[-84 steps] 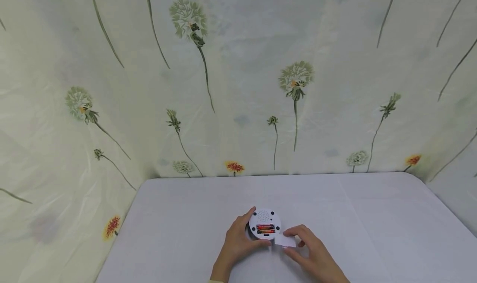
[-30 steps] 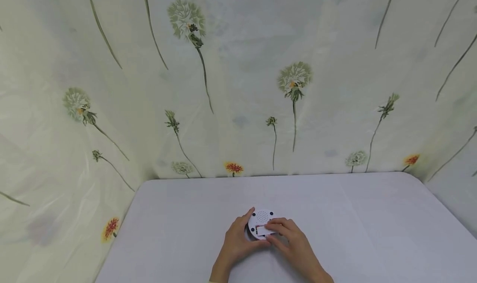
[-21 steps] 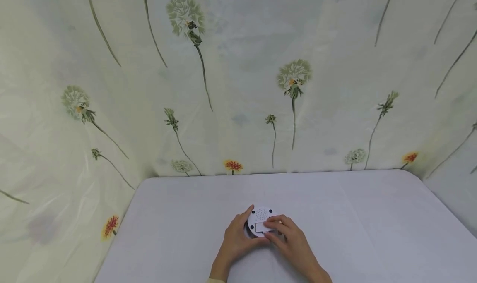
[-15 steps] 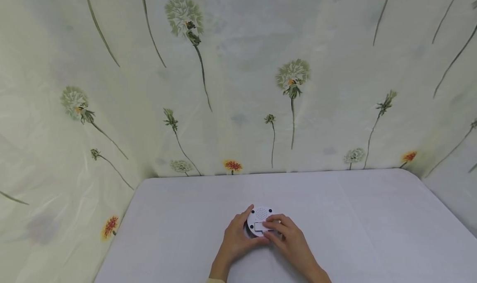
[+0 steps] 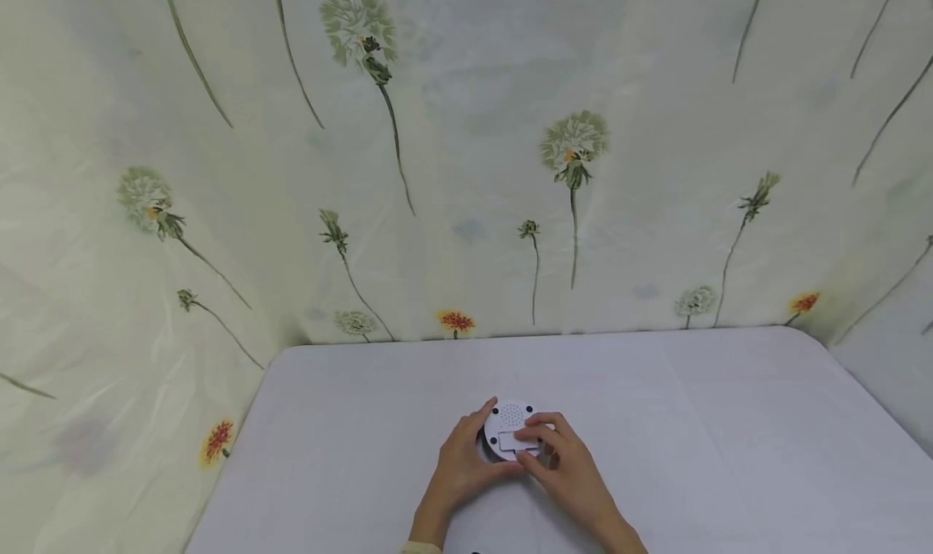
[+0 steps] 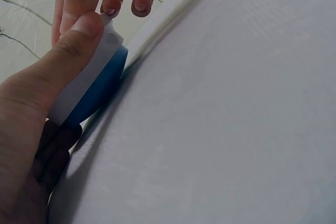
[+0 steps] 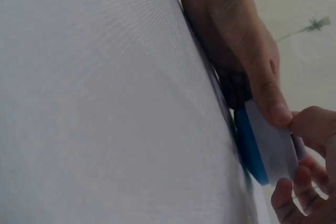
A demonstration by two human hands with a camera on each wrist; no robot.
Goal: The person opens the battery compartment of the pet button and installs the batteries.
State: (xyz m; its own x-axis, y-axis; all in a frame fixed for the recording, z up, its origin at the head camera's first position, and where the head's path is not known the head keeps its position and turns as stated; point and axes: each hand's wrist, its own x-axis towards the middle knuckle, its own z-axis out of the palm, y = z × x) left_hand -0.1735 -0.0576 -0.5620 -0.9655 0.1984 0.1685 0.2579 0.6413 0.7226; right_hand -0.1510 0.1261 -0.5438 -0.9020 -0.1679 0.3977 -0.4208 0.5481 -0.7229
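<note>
A round white device [image 5: 513, 415] with speaker holes and small dark feet lies underside up on the table. Both wrist views show its blue lower part [image 6: 100, 93]. My left hand [image 5: 461, 463] grips it from the left, thumb along the near edge and fingers around the far side. A white battery cover [image 5: 507, 441] lies over the compartment, hiding the batteries. My right hand [image 5: 572, 471] has its index fingertip on the cover and its thumb at the near edge; the cover's right end is partly hidden by the fingers.
A white cloth [image 5: 350, 424] covers the table. Behind and beside it hangs a pale curtain [image 5: 466, 133] printed with dandelions. A tiny dark spot shows at the bottom edge of the head view; its kind cannot be told.
My right hand has brought the cover leftward from beside the device onto the compartment, hiding the red batteries. The cover now sits flatter. My left hand keeps its grip.
</note>
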